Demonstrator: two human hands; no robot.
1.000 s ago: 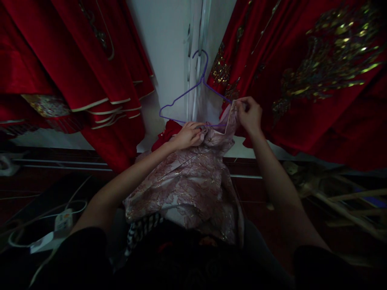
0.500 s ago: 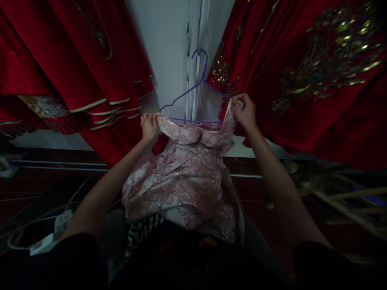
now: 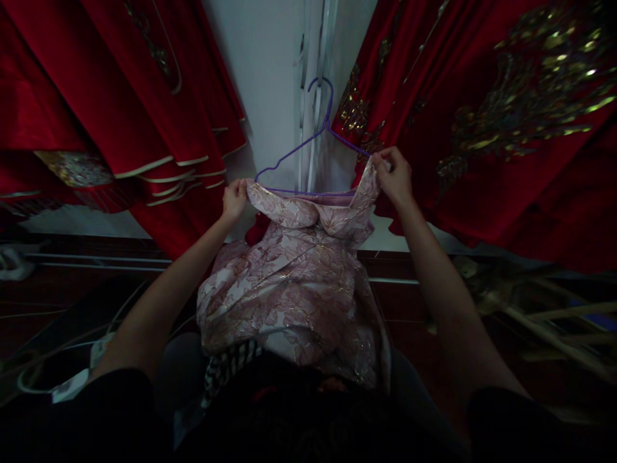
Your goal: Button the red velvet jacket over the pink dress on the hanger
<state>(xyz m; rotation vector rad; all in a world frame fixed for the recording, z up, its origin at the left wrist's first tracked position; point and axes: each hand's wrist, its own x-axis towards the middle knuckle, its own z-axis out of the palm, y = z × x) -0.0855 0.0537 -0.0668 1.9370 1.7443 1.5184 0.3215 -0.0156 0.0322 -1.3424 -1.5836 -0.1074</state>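
A pink brocade garment [image 3: 294,289] with gold thread hangs down in front of me onto my lap. My left hand [image 3: 234,199] is closed on its left shoulder corner. My right hand [image 3: 395,175] pinches the right shoulder corner up against the right arm of a purple wire hanger [image 3: 308,145]. The hanger's hook is caught on a white vertical rail [image 3: 315,58] on the wall. The garment's top edge lies along the hanger's bottom bar. A small red piece of cloth [image 3: 258,228] peeks out behind the garment's left side.
Red garments with cream trim [image 3: 144,109] hang at the left, and red garments with gold embroidery [image 3: 506,116] at the right. A white power strip with cables [image 3: 72,379] lies on the dark floor at lower left. Pale wooden sticks [image 3: 544,321] lie at the right.
My left hand left the middle of the collar and moved left to the garment's left shoulder, spreading the top edge along the hanger's bar. My right hand stayed at the right shoulder.
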